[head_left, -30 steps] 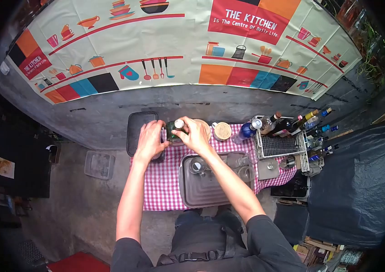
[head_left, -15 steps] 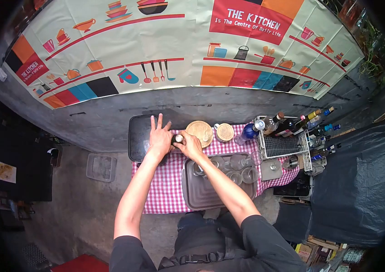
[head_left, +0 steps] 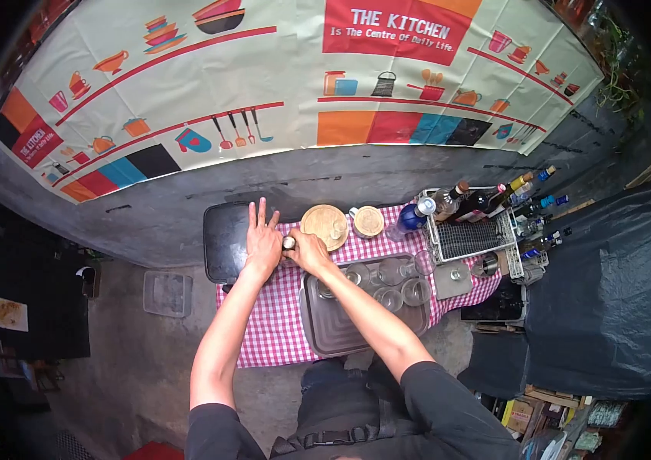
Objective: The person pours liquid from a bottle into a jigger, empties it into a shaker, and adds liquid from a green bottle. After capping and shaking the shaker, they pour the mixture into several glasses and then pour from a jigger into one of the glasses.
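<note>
My left hand has its fingers stretched out and spread at the right edge of a black rectangular tub. Its thumb side is close to a small dark bottle, which shows a pale round top from above. My right hand curls its fingers round this bottle from the right. Most of the bottle's body is hidden by my hands. Just beyond the right hand lies a round wooden board with a small clear piece on it. Beside it is a mug with a wooden lid.
A brown tray with several clear glasses lies on the checked tablecloth. To the right stand a blue bottle, a wire rack, and several bottles. A clear plastic bin sits on the floor at left.
The view has shifted slightly, so the table items appear further left. Both hands stay around the bottle, left fingers still spread, right hand still curled on it.
</note>
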Demonstrator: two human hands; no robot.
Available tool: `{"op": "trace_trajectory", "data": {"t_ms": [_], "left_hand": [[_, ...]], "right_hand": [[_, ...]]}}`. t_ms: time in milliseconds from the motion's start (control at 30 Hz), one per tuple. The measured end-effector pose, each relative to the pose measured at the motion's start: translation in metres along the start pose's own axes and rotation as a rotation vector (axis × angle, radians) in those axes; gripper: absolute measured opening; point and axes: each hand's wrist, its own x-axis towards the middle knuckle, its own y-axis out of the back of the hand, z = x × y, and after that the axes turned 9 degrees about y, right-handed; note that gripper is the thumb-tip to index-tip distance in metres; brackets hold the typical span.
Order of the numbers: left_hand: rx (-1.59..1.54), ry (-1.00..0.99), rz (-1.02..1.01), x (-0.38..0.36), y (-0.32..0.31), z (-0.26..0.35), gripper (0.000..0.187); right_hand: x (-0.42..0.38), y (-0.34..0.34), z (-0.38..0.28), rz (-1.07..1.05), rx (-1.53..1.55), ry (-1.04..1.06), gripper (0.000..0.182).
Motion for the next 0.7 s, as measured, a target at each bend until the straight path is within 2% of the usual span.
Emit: {"op": "trace_trajectory", "data": {"t_ms": [33,100,200,267,300,333,400,433,467,500,533,567,600,667,700], "left_hand": [[0.001,-0.010,0.006,0.000,-0.004,0.000,0.042],[-0.007,0.002,0.161,-0.001,-0.016,0.000,0.042],[-0.063,-0.024,0.050,-0.005,-0.009,-0.002,0.049],[-0.102,-0.031,0.059,-0.008,-0.009,-0.002,0.053],[-0.109,-0.032,0.077,-0.012,-0.004,-0.002,0.055],[-0.219,-0.039,0.150,-0.017,-0.007,-0.006,0.058],[-0.322,0.040,0.158,-0.031,0.015,-0.008,0.063],[-0.397,0.087,0.148,-0.038,0.027,-0.010,0.065],[-0.472,0.133,0.134,-0.046,0.041,-0.011,0.067],[-0.569,0.149,0.136,-0.057,0.060,-0.009,0.064],[-0.589,0.107,0.308,-0.068,0.067,-0.006,0.051],[-0.773,0.143,0.194,-0.073,0.066,-0.001,0.043],[-0.954,0.181,0.077,-0.079,0.071,0.005,0.034],[-1.320,0.136,0.085,-0.101,0.085,0.053,0.018],[-1.464,0.095,0.079,-0.112,0.064,0.078,0.014]], "right_hand": [[-0.001,0.002,-0.002,-0.030,0.027,-0.025,0.037],[-0.002,-0.007,0.002,-0.023,0.000,-0.045,0.044],[-0.002,-0.009,0.005,-0.055,0.018,-0.069,0.055],[-0.008,0.005,-0.006,-0.073,-0.001,-0.027,0.050],[-0.010,0.008,-0.009,-0.049,-0.017,0.009,0.064],[-0.013,0.013,-0.011,-0.058,0.019,-0.011,0.066],[-0.018,0.020,-0.011,0.050,0.138,0.065,0.071],[-0.022,0.023,-0.011,0.171,0.082,0.153,0.069],[-0.026,0.036,-0.015,0.183,0.080,0.150,0.069],[-0.034,0.052,-0.022,0.167,0.203,0.138,0.067],[-0.040,0.069,-0.029,0.152,0.323,0.128,0.065],[-0.048,0.075,-0.032,0.207,0.375,0.160,0.060],[-0.059,0.087,-0.036,0.131,0.500,0.121,0.057],[-0.083,0.090,-0.036,0.124,0.661,0.245,0.049],[-0.099,0.099,-0.038,0.012,0.703,0.211,0.045]]}}
